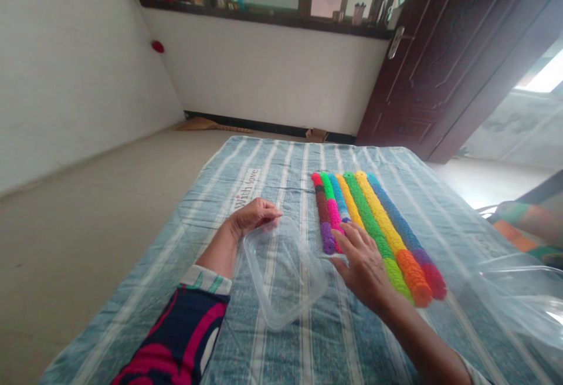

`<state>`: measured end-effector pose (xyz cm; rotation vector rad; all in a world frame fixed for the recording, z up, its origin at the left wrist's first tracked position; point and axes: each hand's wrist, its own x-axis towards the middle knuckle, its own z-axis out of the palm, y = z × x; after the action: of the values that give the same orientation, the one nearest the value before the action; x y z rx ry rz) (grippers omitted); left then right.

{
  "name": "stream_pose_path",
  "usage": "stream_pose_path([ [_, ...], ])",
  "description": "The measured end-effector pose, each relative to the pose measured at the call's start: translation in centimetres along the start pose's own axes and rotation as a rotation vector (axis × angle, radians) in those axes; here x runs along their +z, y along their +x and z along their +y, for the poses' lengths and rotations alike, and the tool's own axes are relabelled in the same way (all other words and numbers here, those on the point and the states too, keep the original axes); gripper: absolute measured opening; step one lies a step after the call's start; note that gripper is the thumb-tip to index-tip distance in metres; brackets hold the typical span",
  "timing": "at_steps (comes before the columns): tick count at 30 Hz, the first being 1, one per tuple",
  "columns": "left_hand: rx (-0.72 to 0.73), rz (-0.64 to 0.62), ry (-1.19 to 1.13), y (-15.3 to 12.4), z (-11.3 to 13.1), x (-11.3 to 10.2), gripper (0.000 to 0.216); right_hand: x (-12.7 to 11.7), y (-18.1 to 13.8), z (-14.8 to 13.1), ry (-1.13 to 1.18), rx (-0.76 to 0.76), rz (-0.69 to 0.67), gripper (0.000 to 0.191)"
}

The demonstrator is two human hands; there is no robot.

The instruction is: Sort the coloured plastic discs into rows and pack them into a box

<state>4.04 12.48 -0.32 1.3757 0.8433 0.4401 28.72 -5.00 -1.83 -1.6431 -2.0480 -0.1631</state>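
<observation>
While against left hand (255, 216), clear container (285, 273)

The clear plastic tub (285, 273) is a shallow rectangle with rounded corners, see-through and empty. It sits open side up on the striped blue cloth (281, 168), turned a bit askew, with the left hand (255, 215) curled on its far corner. Just to its right are the colourful bead rows (373, 226): long bumpy strips in red, green, blue, yellow, orange and purple, packed side by side and touching. The left ones are shorter. The right hand (360, 262) lies flat on their near ends.
</observation>
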Motion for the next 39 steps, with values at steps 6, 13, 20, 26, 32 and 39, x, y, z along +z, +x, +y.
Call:
stream_pose_path([
  [6,-0.029,0.042,0.027,-0.2,0.1,0.2,0.031,-0.3,3.0,0.0,-0.08,0.096,-0.254,0.055],
  [13,-0.025,0.015,0.039,-0.2,0.0,0.0,0.029,-0.8,5.0,0.8,-0.069,0.112,-0.46,0.066],
  [20,-0.034,-0.006,0.015,-0.1,-0.1,0.0,0.027,-0.7,5.6,1.5,-0.043,0.097,-0.531,0.067],
  [26,-0.022,0.003,0.033,0.0,-0.3,-0.1,0.029,-0.2,5.5,2.0,-0.034,0.094,-0.525,0.065],
  [32,-0.028,-0.001,0.033,0.1,-0.4,-0.2,0.029,-0.1,5.7,2.1,-0.02,0.101,-0.52,0.062],
  [39,-0.03,0.005,0.058,0.2,-0.3,-0.1,0.028,-0.2,5.7,2.2,0.01,0.079,-0.499,0.058],
])
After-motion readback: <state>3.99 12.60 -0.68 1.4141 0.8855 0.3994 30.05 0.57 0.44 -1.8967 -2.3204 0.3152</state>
